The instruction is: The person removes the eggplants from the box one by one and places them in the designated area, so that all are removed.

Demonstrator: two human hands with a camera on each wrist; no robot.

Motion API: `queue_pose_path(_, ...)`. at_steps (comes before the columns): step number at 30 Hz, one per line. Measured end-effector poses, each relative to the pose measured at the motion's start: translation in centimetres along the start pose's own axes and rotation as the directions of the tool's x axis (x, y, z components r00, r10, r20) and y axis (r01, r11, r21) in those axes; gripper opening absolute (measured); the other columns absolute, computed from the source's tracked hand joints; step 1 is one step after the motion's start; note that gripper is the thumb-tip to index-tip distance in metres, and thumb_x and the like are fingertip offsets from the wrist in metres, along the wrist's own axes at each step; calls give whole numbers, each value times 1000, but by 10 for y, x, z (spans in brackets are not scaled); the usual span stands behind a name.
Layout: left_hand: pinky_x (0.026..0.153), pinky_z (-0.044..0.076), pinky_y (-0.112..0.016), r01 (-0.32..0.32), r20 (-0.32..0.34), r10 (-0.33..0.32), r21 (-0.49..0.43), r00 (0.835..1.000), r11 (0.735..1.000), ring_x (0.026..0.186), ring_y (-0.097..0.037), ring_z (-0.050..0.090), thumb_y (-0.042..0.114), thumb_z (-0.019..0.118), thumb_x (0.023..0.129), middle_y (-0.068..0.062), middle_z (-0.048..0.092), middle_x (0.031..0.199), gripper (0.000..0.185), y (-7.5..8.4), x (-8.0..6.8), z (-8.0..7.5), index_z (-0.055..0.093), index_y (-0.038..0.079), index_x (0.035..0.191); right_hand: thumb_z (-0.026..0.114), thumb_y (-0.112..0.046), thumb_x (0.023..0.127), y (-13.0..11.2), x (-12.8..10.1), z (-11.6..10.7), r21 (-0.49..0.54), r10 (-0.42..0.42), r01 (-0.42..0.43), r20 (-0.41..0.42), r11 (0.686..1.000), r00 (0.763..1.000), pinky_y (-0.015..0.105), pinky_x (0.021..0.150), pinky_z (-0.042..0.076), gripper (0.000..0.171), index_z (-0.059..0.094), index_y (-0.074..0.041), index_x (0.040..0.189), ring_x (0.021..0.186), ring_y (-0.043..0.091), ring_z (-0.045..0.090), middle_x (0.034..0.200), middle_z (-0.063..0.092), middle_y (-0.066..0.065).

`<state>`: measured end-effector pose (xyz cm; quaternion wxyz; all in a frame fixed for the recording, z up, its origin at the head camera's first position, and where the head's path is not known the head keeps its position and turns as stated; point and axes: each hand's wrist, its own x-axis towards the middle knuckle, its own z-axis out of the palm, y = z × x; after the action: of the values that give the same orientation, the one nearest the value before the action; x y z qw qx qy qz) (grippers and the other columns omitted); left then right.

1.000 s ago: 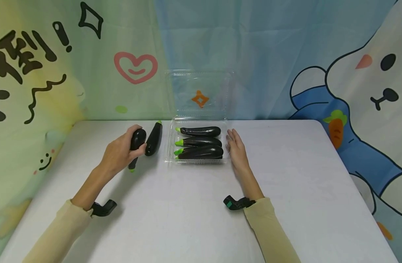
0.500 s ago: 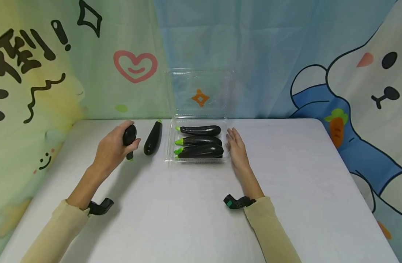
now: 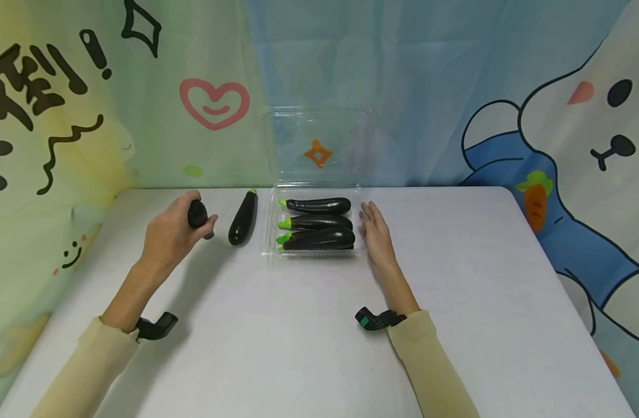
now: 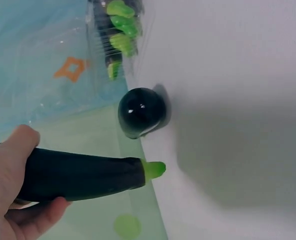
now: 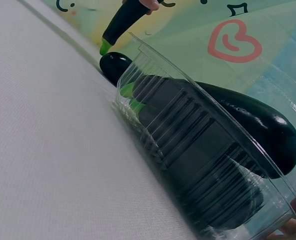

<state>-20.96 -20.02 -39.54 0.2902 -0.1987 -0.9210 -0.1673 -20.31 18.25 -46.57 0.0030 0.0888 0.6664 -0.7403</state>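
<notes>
at the left end of the white table [image 3: 309, 325], the left hand [image 3: 168, 238] has its fingers curled round a dark eggplant [image 3: 197, 215], lifted just off the surface, green stem pointing down and away. a second eggplant [image 3: 243, 217] lies loose on the table just beside it, near the clear tray [image 3: 269, 223]. three more sit stacked in that tray, lid [image 3: 319, 145] standing open behind. the right hand [image 3: 376, 235] rests flat, fingers straight, touching the tray's right wall. this looks like the carrying step; setting the held one down calls for a spot clear of its neighbour.
</notes>
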Motion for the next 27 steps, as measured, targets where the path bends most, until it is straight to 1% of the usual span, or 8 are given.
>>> queue_pose_path(5,48,45,-47,32,3,-32,31,999,999,60,-29,57,23,82,74,-17,64,75,44,-2,0,-4,56,4,103,31,-15,105,-1,1,0,-15,1,-1,13,1000,1000,35,119,27,56,9,-7,156,149,19,25,162,22,5)
queue_pose_path(8,51,46,-50,64,-2,-64,41,998,997,64,-35,59,26,84,73,-19,63,74,44,-2,-1,-5,56,5,100,30,-16,105,-2,0,-1,-15,4,-4,23,1000,1000,35,119,27,56,8,-7,156,149,18,24,163,21,4)
queue_pose_path(10,55,47,-52,80,-6,-80,31,997,996,67,-38,60,25,85,72,-21,63,74,45,-2,-2,-4,56,3,99,30,-16,105,-2,0,-1,-9,7,-6,22,1000,1000,35,119,27,56,8,-7,156,149,19,24,162,22,4)
queue_pose_path(15,66,51,-53,104,11,-104,-30,995,994,74,-41,65,14,84,73,-26,68,88,47,-3,-5,-4,53,-3,104,30,-16,105,-2,-1,-1,7,15,-15,22,1000,1000,36,119,27,56,9,-8,156,149,19,24,162,22,5)
queue_pose_path(18,68,52,-53,134,29,-133,-58,991,989,77,-40,67,10,83,74,-25,69,95,45,-4,-7,-4,52,-4,103,30,-15,106,-3,-2,-1,22,27,-27,29,999,999,37,120,25,56,8,-8,156,150,20,22,163,21,5)
queue_pose_path(20,68,53,-53,148,35,-146,-67,989,987,78,-41,67,9,83,74,-25,69,97,44,-5,-9,-4,52,-5,102,30,-13,105,-7,-4,0,31,32,-34,36,999,999,38,121,23,56,8,-7,156,150,22,21,163,20,7)
queue_pose_path(27,67,53,-55,165,35,-163,-84,986,983,81,-42,67,9,82,75,-25,68,103,43,-7,-13,-1,51,-5,101,29,-11,105,-23,-13,3,19,31,-32,43,999,999,40,121,22,56,7,-2,155,151,26,20,163,19,11)
